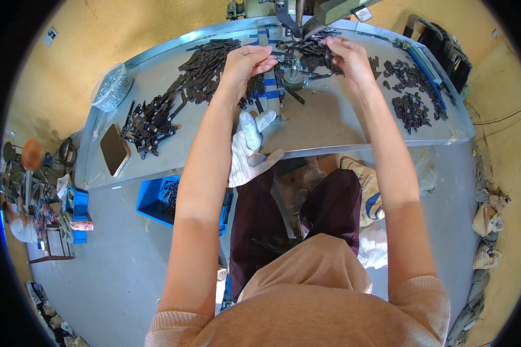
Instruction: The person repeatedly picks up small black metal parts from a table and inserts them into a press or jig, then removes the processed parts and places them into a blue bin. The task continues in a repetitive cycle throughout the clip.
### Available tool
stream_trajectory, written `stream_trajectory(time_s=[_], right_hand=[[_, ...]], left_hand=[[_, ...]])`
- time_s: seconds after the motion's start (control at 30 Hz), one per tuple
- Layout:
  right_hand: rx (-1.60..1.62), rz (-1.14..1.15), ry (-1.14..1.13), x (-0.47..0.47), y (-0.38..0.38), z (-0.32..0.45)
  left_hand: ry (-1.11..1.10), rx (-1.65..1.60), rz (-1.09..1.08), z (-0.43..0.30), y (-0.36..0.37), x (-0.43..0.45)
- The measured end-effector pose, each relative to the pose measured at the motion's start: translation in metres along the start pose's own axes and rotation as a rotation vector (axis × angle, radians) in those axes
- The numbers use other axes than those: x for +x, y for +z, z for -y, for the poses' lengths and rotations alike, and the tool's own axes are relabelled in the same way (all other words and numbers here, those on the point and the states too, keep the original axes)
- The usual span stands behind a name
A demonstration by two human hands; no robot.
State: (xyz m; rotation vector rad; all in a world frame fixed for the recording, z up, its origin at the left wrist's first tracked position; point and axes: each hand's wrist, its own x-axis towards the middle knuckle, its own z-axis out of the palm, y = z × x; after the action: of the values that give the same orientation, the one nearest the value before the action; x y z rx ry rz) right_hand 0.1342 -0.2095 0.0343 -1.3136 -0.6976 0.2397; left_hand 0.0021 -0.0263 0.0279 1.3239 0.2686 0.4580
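Observation:
My left hand (252, 60) is at the upper middle of the head view, thumb and fingers closed on a thin black strip (280, 54) that points toward the machine. My right hand (345, 54) is right of the machine's tool, fingertips pinched on a small dark part (328, 53). Between the hands, a round metal post (293, 79) stands on the metal table (330, 112). Above it is the machine's head (288, 21). A pile of black flat strips (210, 65) lies left of my left hand; other small black parts (314, 54) lie around the tool.
A tub of small metal pieces (111, 89), a phone (115, 150) and finished-looking black assemblies (150, 126) lie left. Small black parts (410, 110) lie right. A striped glove (252, 147) hangs at the table's front edge. Below stands a blue bin (152, 200). A person (24, 225) sits far left.

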Motion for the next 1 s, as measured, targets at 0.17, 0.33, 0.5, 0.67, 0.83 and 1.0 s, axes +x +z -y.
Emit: stream_trajectory(time_s=[0.17,0.33,0.5,0.67,0.83,1.0], right_hand=[[0.189,0.039,0.111,-0.016,0.024,-0.003],[0.161,0.068,0.117,-0.02,0.027,-0.012],[0.162,0.106,0.16,-0.021,0.025,-0.014],[0.312,0.16,0.194,-0.02,0.026,-0.015],[0.313,0.138,0.193,-0.021,0.027,-0.015],[0.36,0.204,0.207,-0.021,0.022,-0.009]], left_hand=[[0.011,0.056,0.016,0.001,0.009,-0.002],[0.021,0.065,0.003,0.005,0.009,0.001],[0.045,0.177,-0.012,0.006,0.008,0.003],[0.046,0.247,-0.01,0.004,0.007,0.001],[0.031,0.247,-0.014,0.004,0.007,0.0],[0.031,0.233,0.005,0.005,0.006,0.0]])
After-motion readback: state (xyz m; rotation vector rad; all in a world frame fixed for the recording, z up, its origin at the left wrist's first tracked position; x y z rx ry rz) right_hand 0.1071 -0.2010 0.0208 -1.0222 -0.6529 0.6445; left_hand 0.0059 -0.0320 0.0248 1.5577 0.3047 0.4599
